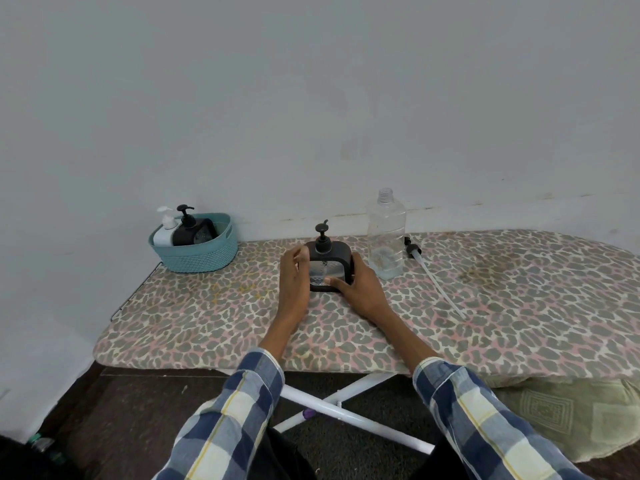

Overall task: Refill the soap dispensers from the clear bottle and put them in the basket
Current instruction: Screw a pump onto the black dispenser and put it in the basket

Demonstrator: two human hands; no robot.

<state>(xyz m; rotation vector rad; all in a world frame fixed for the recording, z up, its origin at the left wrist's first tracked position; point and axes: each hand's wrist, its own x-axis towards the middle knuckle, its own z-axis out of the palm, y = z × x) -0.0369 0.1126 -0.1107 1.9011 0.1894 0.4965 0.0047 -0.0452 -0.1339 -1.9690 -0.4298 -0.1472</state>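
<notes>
Near the middle of the ironing board [346, 327], toward its far edge, a black-framed soap dispenser [329, 268] stands upright between both hands. The right hand [360, 289] grips its right side, thumb across the clear front. The left hand [294, 275] curls against its left side. Just right stands the uncapped clear bottle [386, 233], a loose pump with its long tube [429, 271] lying beyond it. At the far left corner, a teal basket [195, 251] holds a white dispenser [165, 230] and a black dispenser [190, 228]. A pale wall [311, 98] rises behind.

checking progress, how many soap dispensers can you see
3: a white dispenser and a black dispenser in the teal basket, one black square dispenser held on the ironing board. Others may be hidden.
</notes>
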